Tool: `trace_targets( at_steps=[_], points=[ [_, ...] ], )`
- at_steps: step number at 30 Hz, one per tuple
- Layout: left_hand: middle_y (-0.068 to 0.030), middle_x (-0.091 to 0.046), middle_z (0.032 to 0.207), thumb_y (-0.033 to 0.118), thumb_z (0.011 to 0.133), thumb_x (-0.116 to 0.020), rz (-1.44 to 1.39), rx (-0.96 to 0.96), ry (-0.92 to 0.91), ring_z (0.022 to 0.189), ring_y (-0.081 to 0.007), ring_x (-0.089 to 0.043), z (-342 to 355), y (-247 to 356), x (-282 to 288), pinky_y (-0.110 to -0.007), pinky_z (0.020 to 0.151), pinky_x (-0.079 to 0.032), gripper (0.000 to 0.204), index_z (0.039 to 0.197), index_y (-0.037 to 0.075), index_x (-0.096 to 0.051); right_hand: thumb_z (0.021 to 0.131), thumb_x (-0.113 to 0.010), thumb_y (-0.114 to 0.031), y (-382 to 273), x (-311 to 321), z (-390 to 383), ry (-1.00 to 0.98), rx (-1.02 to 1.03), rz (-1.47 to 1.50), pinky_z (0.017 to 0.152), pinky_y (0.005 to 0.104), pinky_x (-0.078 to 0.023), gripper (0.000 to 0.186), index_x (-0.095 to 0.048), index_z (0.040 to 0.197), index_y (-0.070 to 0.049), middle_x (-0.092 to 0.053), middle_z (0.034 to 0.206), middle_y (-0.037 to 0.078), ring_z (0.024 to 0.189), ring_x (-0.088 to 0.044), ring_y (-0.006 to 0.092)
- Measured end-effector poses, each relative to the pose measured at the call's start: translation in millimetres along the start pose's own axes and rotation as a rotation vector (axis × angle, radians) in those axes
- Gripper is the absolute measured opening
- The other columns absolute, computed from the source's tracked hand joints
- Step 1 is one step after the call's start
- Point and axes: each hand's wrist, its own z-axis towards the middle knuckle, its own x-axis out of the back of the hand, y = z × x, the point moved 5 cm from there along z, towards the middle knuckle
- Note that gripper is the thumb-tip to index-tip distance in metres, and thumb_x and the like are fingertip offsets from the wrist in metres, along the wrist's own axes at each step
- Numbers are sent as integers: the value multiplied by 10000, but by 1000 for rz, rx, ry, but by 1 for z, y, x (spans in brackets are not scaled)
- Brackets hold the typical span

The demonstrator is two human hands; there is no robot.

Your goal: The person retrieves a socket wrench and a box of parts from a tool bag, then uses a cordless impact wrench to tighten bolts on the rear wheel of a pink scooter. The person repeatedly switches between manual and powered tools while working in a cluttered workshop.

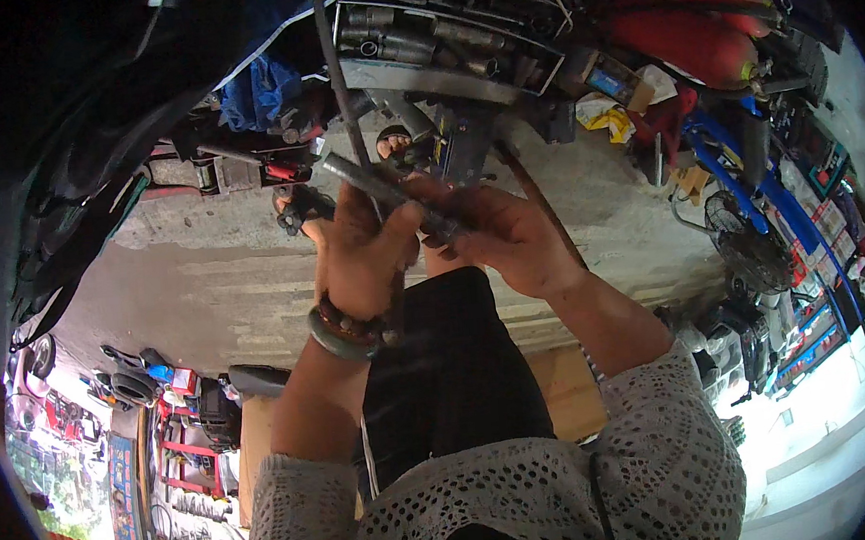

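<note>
A dull grey metal shaft (358, 176) slants in front of me, its upper left end standing free. My left hand (366, 255), with bangles at the wrist, is closed round the shaft's middle, the thumb lying along it. My right hand (510, 234) grips the dark lower right end, its fingers covering much of it. A long thin dark rod (342, 96) runs down from the top edge to my left hand; whether the hand touches it I cannot tell. Behind my right hand passes a brownish bar (538, 194).
My sandalled feet (303, 209) rest on the concrete floor (203, 286). Ahead stands a metal tray (439, 77) full of greasy shafts. Red cylinders (687, 41) lie at the far right, near a black fan (747, 243) and blue metal frame (778, 196). A red jack-like tool (280, 170) lies far left.
</note>
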Motion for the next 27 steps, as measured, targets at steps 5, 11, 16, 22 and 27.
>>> trace_targets(
  at_steps=[5, 11, 16, 22, 27],
  points=[
    [-115, -601, 889, 85, 870, -560, -37, 39, 11, 452, -26, -377, 4, -26, 10, -160, 404, -307, 260, 1095, 76, -431, 835, -586, -33, 9, 17, 14, -69, -57, -81, 781, 265, -475, 328, -519, 1155, -2, -602, 1017, 55, 908, -566, 104],
    [-95, -567, 806, 83, 876, -541, 52, 18, 25, 442, -22, -361, 13, -27, 15, -162, 400, -300, 274, 1118, 103, -415, 878, -512, -156, -21, 98, 76, 87, 360, -1260, 742, 342, -512, 265, -550, 1137, -116, -618, 1035, 74, 903, -603, 254],
    [-93, -555, 785, 105, 871, -555, 108, 38, -3, 424, -21, -347, 19, -35, 19, -159, 403, -309, 290, 1123, 105, -411, 863, -517, -310, -57, 167, 166, 577, 314, -1329, 754, 397, -513, 332, -582, 1122, -115, -625, 989, 138, 896, -600, 317],
    [-108, -561, 805, 130, 868, -576, 115, 153, -22, 421, -18, -343, 18, -42, 17, -155, 418, -335, 303, 1111, 105, -397, 897, -451, -401, -52, 208, 261, 548, 249, -1841, 851, 431, -477, 419, -563, 1157, -93, -602, 1057, 172, 962, -576, 352],
    [-116, -564, 806, 117, 874, -559, 127, 136, 14, 430, -14, -357, 16, -38, 21, -160, 418, -330, 245, 1059, 100, -399, 877, -496, -440, -65, 198, 261, 113, 36, -1855, 876, 456, -458, 501, -517, 1207, -64, -576, 1128, 160, 1005, -554, 359]
  ],
)
